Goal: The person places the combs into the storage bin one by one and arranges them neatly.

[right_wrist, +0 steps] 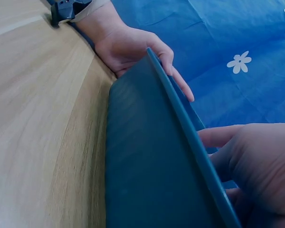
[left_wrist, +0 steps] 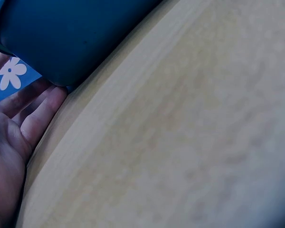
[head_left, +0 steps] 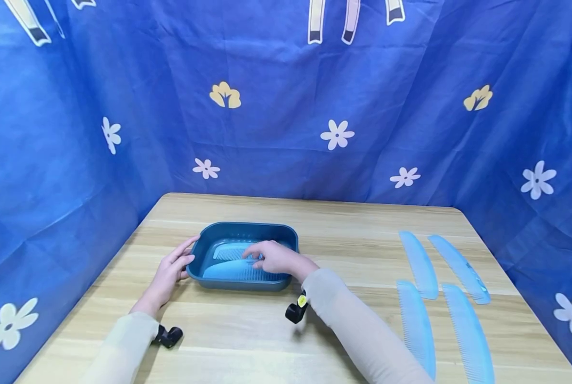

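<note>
A dark blue-green plastic basin [head_left: 240,286] sits on the table. Inside it lie blue combs: a rear comb [head_left: 223,251] and a larger front comb [head_left: 228,271]. My left hand [head_left: 168,274] touches the basin's left end, fingers spread along its outside and rim; the left wrist view shows fingers against the lower wall. My right hand [head_left: 278,257] reaches over the right side into the basin, its bent fingers just above the combs, thumb and forefinger apart. In the right wrist view the basin wall [right_wrist: 147,142] partly hides its fingertips.
On the right of the wooden table [head_left: 343,240] several light blue combs lie apart, among them a far comb [head_left: 419,264], a comb with a printed mark [head_left: 460,269] and a near comb [head_left: 468,333]. A blue patterned cloth [head_left: 276,149] hangs behind and at both sides.
</note>
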`<act>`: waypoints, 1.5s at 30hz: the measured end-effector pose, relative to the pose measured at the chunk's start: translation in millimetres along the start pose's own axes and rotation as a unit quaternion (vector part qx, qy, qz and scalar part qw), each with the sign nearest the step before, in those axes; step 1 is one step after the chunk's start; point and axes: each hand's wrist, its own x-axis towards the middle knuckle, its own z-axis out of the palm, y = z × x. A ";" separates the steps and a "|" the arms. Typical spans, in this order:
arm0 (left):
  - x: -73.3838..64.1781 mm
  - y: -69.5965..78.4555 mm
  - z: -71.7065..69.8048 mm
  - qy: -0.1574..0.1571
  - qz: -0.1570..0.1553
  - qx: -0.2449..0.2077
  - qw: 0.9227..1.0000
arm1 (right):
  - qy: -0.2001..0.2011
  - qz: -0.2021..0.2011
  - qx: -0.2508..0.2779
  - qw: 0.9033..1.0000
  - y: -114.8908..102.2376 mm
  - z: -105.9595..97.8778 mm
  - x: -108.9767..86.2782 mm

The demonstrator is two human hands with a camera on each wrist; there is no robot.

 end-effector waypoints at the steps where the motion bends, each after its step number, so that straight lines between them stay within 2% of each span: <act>1: -0.5 -0.7 0.0 -0.001 -0.002 -0.001 1.000 | -0.004 0.002 -0.008 1.000 0.4 0.6 -0.5; 10: -3.9 11.0 5.3 0.001 0.008 0.006 1.000 | 0.002 0.024 -0.056 0.998 6.3 -3.4 -4.8; 22: -0.7 -6.3 0.8 0.004 0.011 0.002 1.000 | 0.020 0.027 -0.045 0.998 9.5 -9.6 -14.3; 30: 1.2 -4.7 0.9 0.002 0.017 -0.017 1.000 | 0.070 0.000 0.006 0.998 12.8 -19.6 -24.9; 45: 0.2 -5.2 0.5 0.002 0.012 -0.014 1.000 | 0.145 -0.021 0.027 0.989 20.1 -30.5 -52.3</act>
